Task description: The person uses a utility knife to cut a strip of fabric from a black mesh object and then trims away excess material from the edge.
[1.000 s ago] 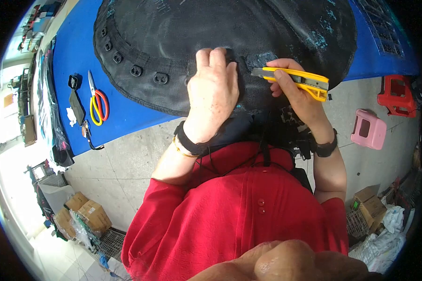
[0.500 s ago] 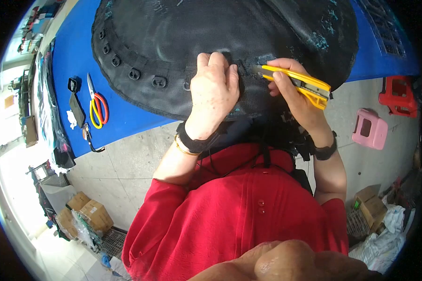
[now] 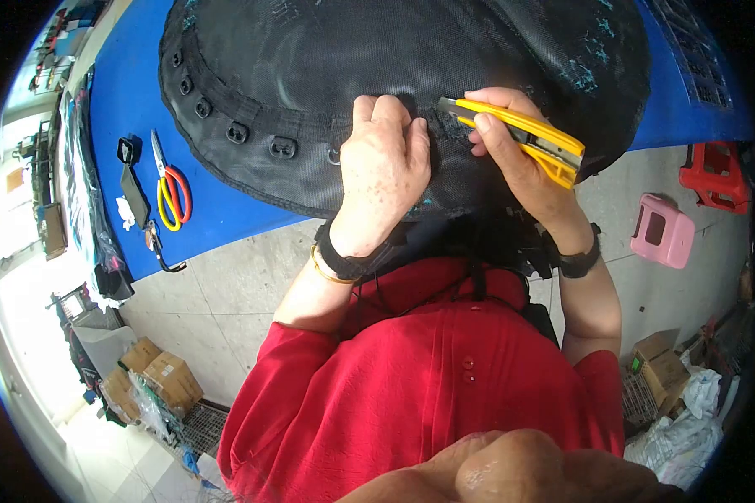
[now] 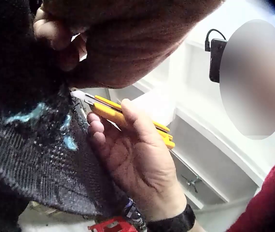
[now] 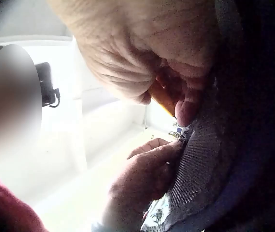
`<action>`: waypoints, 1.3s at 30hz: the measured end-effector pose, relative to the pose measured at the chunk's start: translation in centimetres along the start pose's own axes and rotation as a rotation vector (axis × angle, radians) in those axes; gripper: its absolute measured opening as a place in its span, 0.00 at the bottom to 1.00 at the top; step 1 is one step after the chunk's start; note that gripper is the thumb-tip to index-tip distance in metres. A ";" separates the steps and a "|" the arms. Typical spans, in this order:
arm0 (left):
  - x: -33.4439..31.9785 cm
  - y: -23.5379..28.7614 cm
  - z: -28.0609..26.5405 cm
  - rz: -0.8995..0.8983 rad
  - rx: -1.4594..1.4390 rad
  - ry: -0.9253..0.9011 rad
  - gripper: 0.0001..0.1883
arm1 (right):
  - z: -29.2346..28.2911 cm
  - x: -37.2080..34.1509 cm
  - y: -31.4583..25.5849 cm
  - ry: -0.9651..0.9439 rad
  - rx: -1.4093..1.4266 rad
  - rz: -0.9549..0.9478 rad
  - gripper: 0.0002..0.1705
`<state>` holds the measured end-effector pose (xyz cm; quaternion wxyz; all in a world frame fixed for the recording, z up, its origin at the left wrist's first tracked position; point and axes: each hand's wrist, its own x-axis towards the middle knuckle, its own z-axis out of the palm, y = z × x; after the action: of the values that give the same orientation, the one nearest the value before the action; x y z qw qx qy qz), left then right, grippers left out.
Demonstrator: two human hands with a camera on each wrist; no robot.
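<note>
A large black mesh piece [image 3: 335,59] with turquoise marks and a row of black oval fittings [image 3: 283,147] along its edge lies on a blue table. The left hand [image 3: 382,168] pinches the mesh near its front edge, its fingertips partly hidden. Just to its right, the right hand [image 3: 524,163] grips a yellow utility knife [image 3: 533,134], whose blade points toward the left fingers, close to the mesh. In the left wrist view the knife [image 4: 111,113] lies between the thumb and fingers of the right hand [image 4: 140,162]. Whether the blade touches the mesh I cannot tell.
Scissors [image 3: 169,189] with red and yellow handles and a dark strap [image 3: 134,189] lie at the left on the blue table [image 3: 218,218]. A red stool [image 3: 713,178] and a pink stool [image 3: 663,231] stand at the right. Cardboard boxes [image 3: 172,380] sit on the lower left.
The right hand has moved the knife a little to the left, its blade now nearer the left hand. The mesh has shifted slightly; the left hand keeps nearly the same place.
</note>
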<state>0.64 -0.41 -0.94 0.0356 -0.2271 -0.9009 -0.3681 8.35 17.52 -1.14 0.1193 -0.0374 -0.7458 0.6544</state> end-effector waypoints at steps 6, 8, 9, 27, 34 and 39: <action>0.0 0.3 -0.2 -0.034 -0.006 -0.016 0.10 | -0.4 0.3 0.2 -0.016 -0.039 -0.033 0.14; 0.0 0.1 -0.1 -0.017 -0.010 -0.004 0.10 | -0.6 0.4 0.1 -0.029 -0.074 -0.056 0.14; 0.0 0.1 0.0 -0.009 -0.012 0.002 0.10 | -0.7 0.4 0.0 -0.038 -0.076 -0.049 0.14; -0.1 -0.1 0.1 0.012 0.005 0.022 0.10 | -1.9 -0.9 -1.2 -0.097 -0.126 0.028 0.14; -0.1 -0.3 0.1 0.030 0.014 0.019 0.10 | -1.1 -2.0 -0.7 -0.004 -0.192 -0.148 0.19; -0.2 -0.4 0.2 0.039 0.012 0.042 0.10 | -1.1 -2.9 -1.7 -0.022 -0.191 -0.060 0.26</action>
<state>0.64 -0.60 -1.45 0.0631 -0.2365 -0.8975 -0.3667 11.63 17.73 0.33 0.1266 -0.0192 -0.8069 0.5767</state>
